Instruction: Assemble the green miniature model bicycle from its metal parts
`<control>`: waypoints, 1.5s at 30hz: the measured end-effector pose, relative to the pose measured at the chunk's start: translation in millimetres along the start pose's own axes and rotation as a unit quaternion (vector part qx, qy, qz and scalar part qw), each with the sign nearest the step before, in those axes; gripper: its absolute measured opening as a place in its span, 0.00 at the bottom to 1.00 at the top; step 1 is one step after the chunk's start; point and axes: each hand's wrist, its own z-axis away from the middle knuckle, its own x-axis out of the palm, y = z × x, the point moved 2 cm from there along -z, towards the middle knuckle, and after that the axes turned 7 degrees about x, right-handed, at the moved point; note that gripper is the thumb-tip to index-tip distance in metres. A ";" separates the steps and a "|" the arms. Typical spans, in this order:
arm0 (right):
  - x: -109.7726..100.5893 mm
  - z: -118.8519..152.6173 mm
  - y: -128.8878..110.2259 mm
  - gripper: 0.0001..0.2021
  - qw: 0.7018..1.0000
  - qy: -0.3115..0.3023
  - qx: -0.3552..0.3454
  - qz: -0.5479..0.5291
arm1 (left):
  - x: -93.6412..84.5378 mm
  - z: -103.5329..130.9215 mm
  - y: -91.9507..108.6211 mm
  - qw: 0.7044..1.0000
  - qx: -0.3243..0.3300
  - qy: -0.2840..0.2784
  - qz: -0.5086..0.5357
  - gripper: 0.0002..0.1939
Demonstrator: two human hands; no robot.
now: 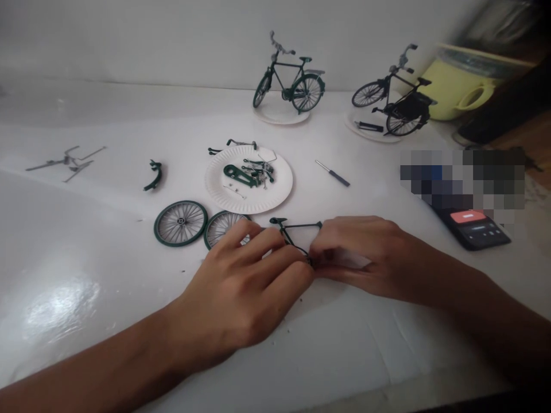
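A small dark green model bicycle frame (300, 226) is between my hands, its saddle end showing past my left fingers. My left hand (253, 281) has its fingers curled around the lower part of the frame, hiding much of it. From the other side, my right hand (361, 246) pinches the frame with thumb and fingers; the exact spot between the fingertips is hidden. A green-rimmed model wheel (181, 222) lies flat to the left. Behind my left fingers a second wheel (219, 226) is partly covered.
Small parts lie on a white paper plate (215, 192). A screwdriver (339, 176), curved green mudguard (154, 176) and grey parts (71, 162) lie around it. Two model bicycles, green (297, 86) and black (404, 106), stand behind. A phone (477, 229) and yellow mug (447, 80) are right.
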 end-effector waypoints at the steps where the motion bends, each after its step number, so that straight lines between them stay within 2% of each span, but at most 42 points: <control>1: -0.2 -0.3 -0.6 0.05 1.000 -0.007 0.001 -0.009 | -0.6 -0.6 0.0 1.000 -0.001 -0.007 0.010 0.15; 5: 0.3 -1.5 -2.0 0.03 0.998 -0.038 -0.008 -0.042 | -1.1 -1.7 -0.9 0.999 0.003 -0.015 0.048 0.15; 16: 3.2 -0.1 -1.5 0.02 0.998 0.012 -0.042 -0.035 | 1.2 0.4 -1.9 0.998 -0.011 -0.023 0.054 0.06; 26: 6.5 -2.1 -10.0 0.09 0.989 0.040 -0.111 0.091 | 4.6 1.3 -3.9 0.998 -0.028 -0.029 0.055 0.06; 33: 4.2 -3.8 -11.3 0.12 0.994 0.015 -0.081 0.075 | 3.8 4.7 -3.4 0.996 -0.032 -0.045 0.068 0.08; 40: 4.0 0.2 -7.9 0.06 0.991 0.037 -0.103 0.073 | -0.5 4.9 -7.7 0.998 -0.035 -0.030 0.036 0.07; 45: 7.4 1.3 -5.5 0.05 0.991 0.062 -0.104 0.064 | -1.3 6.4 -8.3 0.998 -0.037 -0.044 0.032 0.07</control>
